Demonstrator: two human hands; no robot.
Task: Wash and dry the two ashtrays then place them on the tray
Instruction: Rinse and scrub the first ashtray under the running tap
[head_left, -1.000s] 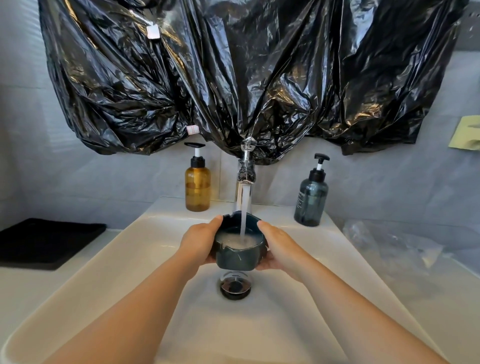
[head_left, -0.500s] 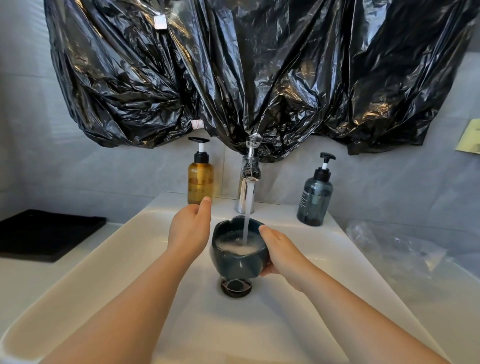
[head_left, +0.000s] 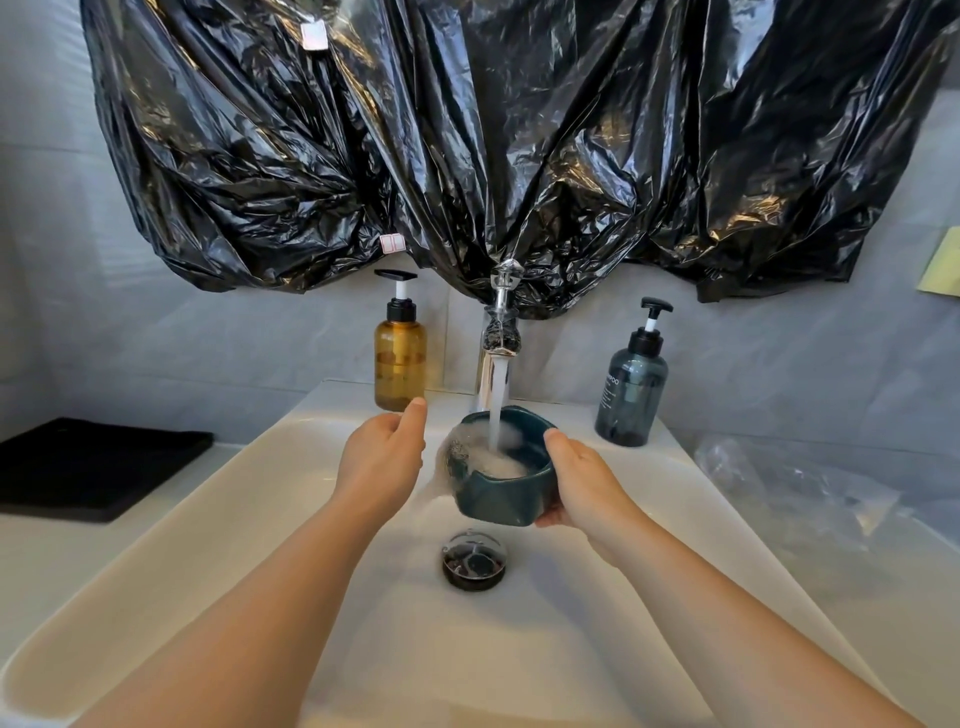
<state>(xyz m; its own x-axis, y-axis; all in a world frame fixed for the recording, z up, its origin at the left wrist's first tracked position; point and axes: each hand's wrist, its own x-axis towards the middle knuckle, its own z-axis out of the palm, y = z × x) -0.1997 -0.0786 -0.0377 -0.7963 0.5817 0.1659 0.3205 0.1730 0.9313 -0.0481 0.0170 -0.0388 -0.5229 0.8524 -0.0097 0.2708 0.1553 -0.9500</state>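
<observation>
A dark teal ashtray (head_left: 498, 491) is held above the middle of the white sink (head_left: 244, 483), tilted a little to the left, directly under the tap (head_left: 497, 343). The water stream (head_left: 496, 410) falls into its bowl, which is full of foam, and water spills over its left rim. The ashtray is gripped at its right side by the right hand (head_left: 579, 480), thumb over the rim and fingers curled beneath. The left hand (head_left: 382, 457) is held just beside the ashtray's left side with fingers straight and together, holding nothing. The drain (head_left: 474, 561) lies below the ashtray.

An amber pump bottle (head_left: 400, 364) stands at the sink's back edge left of the tap, a grey-blue pump bottle (head_left: 631, 389) to its right. Black plastic sheeting (head_left: 519, 135) is draped over the wall, down to the tap's handle. A flat black item (head_left: 88, 467) lies on the surface at the left edge, and crumpled clear plastic (head_left: 800, 493) at the right.
</observation>
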